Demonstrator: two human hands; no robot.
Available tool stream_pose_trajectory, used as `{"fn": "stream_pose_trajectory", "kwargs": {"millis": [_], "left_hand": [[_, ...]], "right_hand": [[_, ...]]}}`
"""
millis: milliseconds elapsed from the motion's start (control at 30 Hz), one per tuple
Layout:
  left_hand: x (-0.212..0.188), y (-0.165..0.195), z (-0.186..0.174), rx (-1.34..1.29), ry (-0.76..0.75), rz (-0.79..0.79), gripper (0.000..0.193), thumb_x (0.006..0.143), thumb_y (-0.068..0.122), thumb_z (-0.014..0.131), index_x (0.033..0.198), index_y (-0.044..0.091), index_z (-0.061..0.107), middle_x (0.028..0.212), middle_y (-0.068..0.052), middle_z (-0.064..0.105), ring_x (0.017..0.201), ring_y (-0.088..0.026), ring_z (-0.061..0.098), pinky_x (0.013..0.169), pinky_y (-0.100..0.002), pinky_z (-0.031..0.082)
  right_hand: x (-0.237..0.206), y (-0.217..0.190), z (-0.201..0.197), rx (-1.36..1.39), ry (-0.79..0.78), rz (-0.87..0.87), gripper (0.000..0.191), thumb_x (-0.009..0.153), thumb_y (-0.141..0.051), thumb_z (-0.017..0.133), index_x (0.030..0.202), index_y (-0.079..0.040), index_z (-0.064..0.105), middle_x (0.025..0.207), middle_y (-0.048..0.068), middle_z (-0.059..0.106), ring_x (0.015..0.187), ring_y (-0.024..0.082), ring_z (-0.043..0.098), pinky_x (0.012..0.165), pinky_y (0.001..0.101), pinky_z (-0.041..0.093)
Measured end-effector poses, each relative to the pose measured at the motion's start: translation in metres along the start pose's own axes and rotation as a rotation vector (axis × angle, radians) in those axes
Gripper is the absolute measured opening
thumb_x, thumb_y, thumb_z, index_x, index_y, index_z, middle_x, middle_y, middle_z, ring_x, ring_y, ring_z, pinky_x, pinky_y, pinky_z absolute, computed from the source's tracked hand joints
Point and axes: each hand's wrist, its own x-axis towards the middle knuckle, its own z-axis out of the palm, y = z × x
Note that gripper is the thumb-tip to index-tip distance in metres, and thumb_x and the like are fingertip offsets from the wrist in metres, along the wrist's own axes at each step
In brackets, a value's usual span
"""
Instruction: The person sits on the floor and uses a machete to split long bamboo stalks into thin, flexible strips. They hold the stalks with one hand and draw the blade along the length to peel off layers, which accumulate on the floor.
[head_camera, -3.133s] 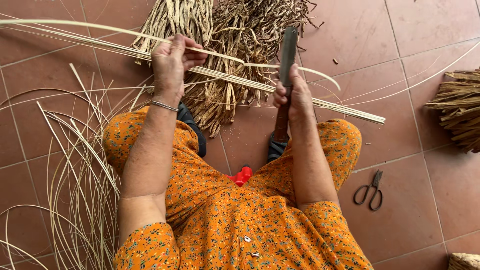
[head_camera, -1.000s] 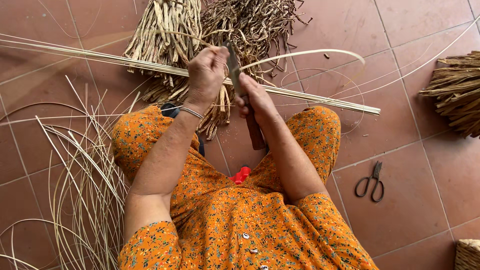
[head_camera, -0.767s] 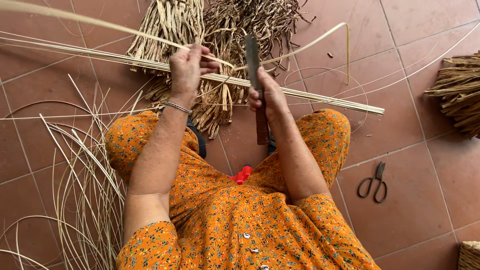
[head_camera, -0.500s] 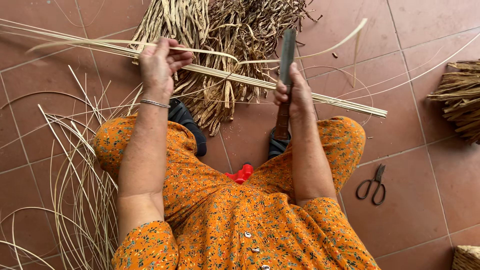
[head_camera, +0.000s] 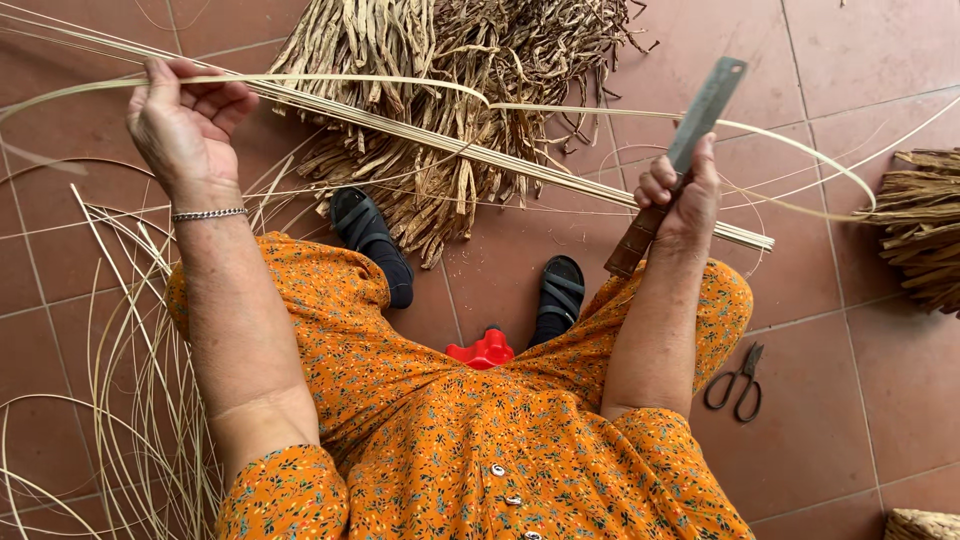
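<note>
Pale cane strip (head_camera: 330, 82) arcs from the pinching left hand (head_camera: 185, 125); the right hand (head_camera: 675, 195) grips a flat knife (head_camera: 680, 160), whose raised blade could nick fingers.

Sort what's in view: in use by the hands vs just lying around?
In use:
left hand pinching a thin pale strip
right hand gripping a flat metal blade
long cane bundle across the knees

Lying about:
scissors
dried fibre heap
loose strips on the floor
red stool
</note>
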Motion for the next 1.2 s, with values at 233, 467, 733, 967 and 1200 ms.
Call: {"fn": "stream_pose_trajectory", "kwargs": {"millis": [233, 467, 733, 967, 1200], "left_hand": [[-0.033, -0.023, 0.052, -0.101, -0.13, -0.06, 0.032, 0.115, 0.023, 0.046, 0.104, -0.001, 0.064, 0.095, -0.024, 0.075, 0.085, -0.034, 0.079, 0.084, -0.051, 0.07], [-0.049, -0.031, 0.097, -0.194, -0.232, -0.133, 0.033, 0.115, 0.025, 0.045, 0.106, 0.0, 0.064, 0.098, -0.023, 0.075, 0.09, -0.033, 0.078, 0.087, -0.05, 0.069], [-0.062, -0.018, 0.131, -0.212, -0.347, -0.122, 0.04, 0.108, 0.045, 0.055, 0.118, 0.006, 0.054, 0.104, -0.019, 0.074, 0.092, -0.029, 0.078, 0.083, -0.047, 0.07], [-0.121, -0.099, 0.17, 0.622, -0.649, 0.103, 0.045, 0.103, 0.04, 0.065, 0.13, 0.007, 0.052, 0.107, -0.01, 0.064, 0.085, -0.013, 0.072, 0.064, -0.025, 0.063], [-0.09, -0.126, 0.147, 0.6, -0.444, 0.069, 0.029, 0.109, 0.025, 0.052, 0.104, 0.003, 0.071, 0.092, -0.012, 0.076, 0.078, -0.015, 0.078, 0.064, -0.026, 0.063]], "right_hand": [[-0.009, 0.016, 0.046, -0.004, -0.205, -0.067, 0.06, 0.108, -0.058, 0.046, 0.143, -0.01, 0.051, 0.059, -0.007, 0.04, 0.044, 0.008, 0.037, 0.044, 0.0284, 0.037], [-0.026, 0.093, 0.118, -0.107, -0.252, 0.28, 0.054, 0.105, -0.056, 0.046, 0.135, -0.012, 0.055, 0.057, -0.007, 0.05, 0.042, 0.007, 0.045, 0.042, 0.0256, 0.042], [-0.008, 0.119, 0.122, -0.268, -0.136, 0.256, 0.038, 0.107, -0.046, 0.049, 0.122, -0.013, 0.057, 0.06, -0.001, 0.056, 0.043, 0.008, 0.049, 0.04, 0.0275, 0.043], [-0.008, 0.127, 0.133, -0.485, -0.115, 0.209, 0.035, 0.107, -0.046, 0.052, 0.105, -0.012, 0.059, 0.059, 0.0, 0.058, 0.04, 0.008, 0.049, 0.034, 0.0255, 0.039], [-0.008, 0.117, 0.135, -0.423, -0.115, 0.239, 0.04, 0.105, -0.05, 0.052, 0.113, -0.011, 0.055, 0.06, 0.0, 0.059, 0.04, 0.009, 0.049, 0.035, 0.0263, 0.039]]}}
